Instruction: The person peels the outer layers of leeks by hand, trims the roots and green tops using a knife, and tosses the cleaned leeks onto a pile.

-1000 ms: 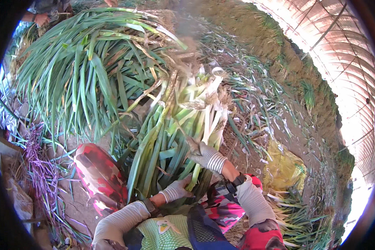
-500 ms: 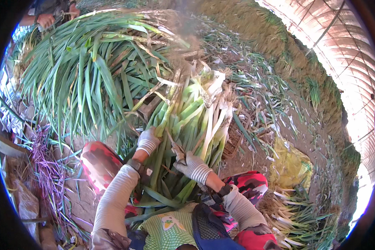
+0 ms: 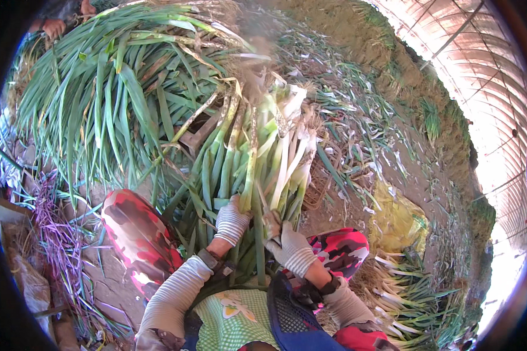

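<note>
Between the knees, left hand [image 3: 231, 222] and right hand [image 3: 290, 247] grip leek bundle [image 3: 257, 158].

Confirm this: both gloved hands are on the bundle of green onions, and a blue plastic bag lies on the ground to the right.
Wrong colour: the head view shows a yellow plastic bag there. Both the left hand and right hand are on the bundle of green onions.

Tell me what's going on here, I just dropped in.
A seated person is working a bundle of green onions that lies across their lap, white stalk ends pointing away. Both gloved hands grip it near the leafy end: left hand beside right hand. A big heap of green onion leaves lies ahead-left; a yellow bag sits to the right.
</note>
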Tool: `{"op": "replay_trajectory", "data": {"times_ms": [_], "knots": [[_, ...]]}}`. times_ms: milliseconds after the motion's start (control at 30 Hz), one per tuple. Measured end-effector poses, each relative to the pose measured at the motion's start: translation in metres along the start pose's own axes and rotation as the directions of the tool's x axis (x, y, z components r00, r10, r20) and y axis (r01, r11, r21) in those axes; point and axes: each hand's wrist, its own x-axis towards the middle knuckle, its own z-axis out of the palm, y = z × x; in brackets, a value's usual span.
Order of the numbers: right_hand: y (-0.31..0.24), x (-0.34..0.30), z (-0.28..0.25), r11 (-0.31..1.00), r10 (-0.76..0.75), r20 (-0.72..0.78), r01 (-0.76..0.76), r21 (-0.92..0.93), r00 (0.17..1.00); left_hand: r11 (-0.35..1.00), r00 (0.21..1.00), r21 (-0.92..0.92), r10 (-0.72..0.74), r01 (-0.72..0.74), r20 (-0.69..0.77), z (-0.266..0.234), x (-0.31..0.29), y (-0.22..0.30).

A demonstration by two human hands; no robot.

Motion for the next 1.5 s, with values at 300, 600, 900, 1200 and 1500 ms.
{"op": "replay_trajectory", "data": {"times_ms": [300, 600, 900, 1200, 1500], "knots": [[0.001, 0.047, 0.002, 0.999, -0.007, -0.107, 0.003, -0.035, 0.994, 0.996, 0.999, -0.089, 0.006, -0.001, 0.05, 0.005, 0.007, -0.011], [-0.01, 0.033, 0.004, 0.999, 0.046, -0.008, -0.046, -0.017, 0.999, 0.976, 0.999, -0.213, -0.026, 0.035, 0.046, -0.005, 0.006, -0.012], [-0.032, 0.155, -0.027, 0.999, 0.024, -0.102, -0.026, -0.021, 0.994, 0.916, 0.997, -0.402, 0.028, 0.006, 0.078, -0.006, 0.006, -0.028], [-0.04, 0.204, -0.047, 0.998, -0.027, -0.122, 0.02, -0.056, 0.992, 0.787, 0.975, -0.601, -0.009, 0.143, 0.221, 0.006, 0.018, -0.066], [-0.006, 0.124, -0.042, 0.981, 0.011, -0.137, -0.037, -0.19, 0.991, 0.709, 0.941, -0.68, 0.073, 0.184, 0.331, -0.007, -0.014, -0.016]]}}
